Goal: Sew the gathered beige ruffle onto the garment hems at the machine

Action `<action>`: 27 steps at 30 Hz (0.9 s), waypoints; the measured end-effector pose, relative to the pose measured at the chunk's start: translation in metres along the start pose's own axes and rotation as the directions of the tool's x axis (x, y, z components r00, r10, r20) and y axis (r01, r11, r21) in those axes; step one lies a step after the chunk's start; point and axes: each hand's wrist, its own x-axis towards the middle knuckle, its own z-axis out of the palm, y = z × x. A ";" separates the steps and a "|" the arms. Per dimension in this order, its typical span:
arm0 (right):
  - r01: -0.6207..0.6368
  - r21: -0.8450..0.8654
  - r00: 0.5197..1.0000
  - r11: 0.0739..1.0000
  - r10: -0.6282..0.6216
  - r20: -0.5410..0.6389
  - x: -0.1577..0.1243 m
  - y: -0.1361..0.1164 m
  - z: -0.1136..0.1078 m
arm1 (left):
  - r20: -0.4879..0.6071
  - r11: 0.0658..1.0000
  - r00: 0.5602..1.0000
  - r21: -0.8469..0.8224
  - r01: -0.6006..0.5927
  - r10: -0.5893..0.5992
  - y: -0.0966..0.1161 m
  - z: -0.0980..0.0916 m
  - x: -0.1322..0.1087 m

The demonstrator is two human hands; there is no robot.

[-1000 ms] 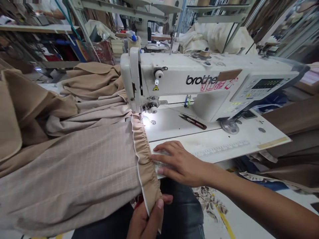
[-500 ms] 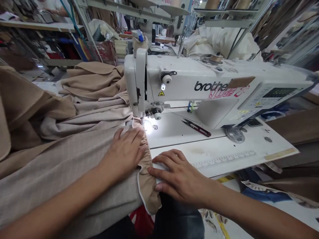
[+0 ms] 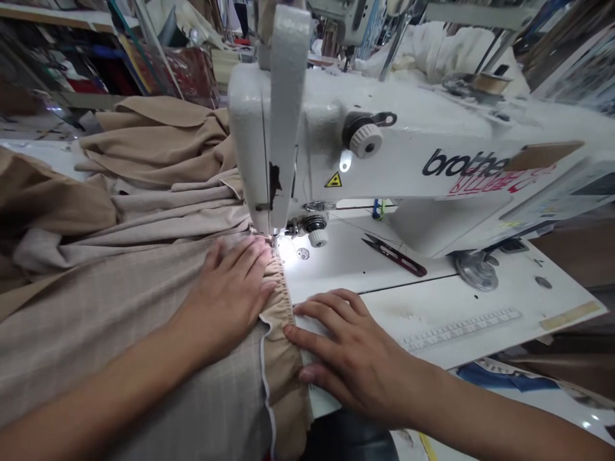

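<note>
- your left hand (image 3: 230, 291) lay flat on the pale checked fabric (image 3: 196, 403) and the tan frill (image 3: 284, 384), its fingers almost together.
- your right hand (image 3: 353, 352) touched the frill's edge, with the fingers slightly apart.
- the frill reached the lit needle area (image 3: 277, 238) of the white sewing machine (image 3: 408, 134).

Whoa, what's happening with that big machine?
A person sits at a white sewing machine. Their left hand lies on light checked cloth, fingertips near the needle. Their right hand touches the edge of a tan ruffle, which runs up towards the needle. Small snips lie nearby.
</note>
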 end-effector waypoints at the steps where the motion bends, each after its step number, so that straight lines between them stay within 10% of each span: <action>1: 0.000 0.003 1.000 1.000 0.000 0.008 0.001 0.000 -0.001 | -0.023 1.000 1.000 -0.007 -0.002 0.002 0.003 -0.002 -0.002; 19: 0.026 -0.136 1.000 0.990 -0.027 -0.002 0.041 0.037 -0.002 | 0.186 0.989 0.975 -0.065 0.134 -0.120 -0.022 0.014 0.026; 27: -0.020 -0.137 1.000 0.990 0.022 0.016 0.042 0.032 -0.001 | 0.087 0.951 0.948 -0.006 0.308 -0.307 -0.053 -0.014 -0.026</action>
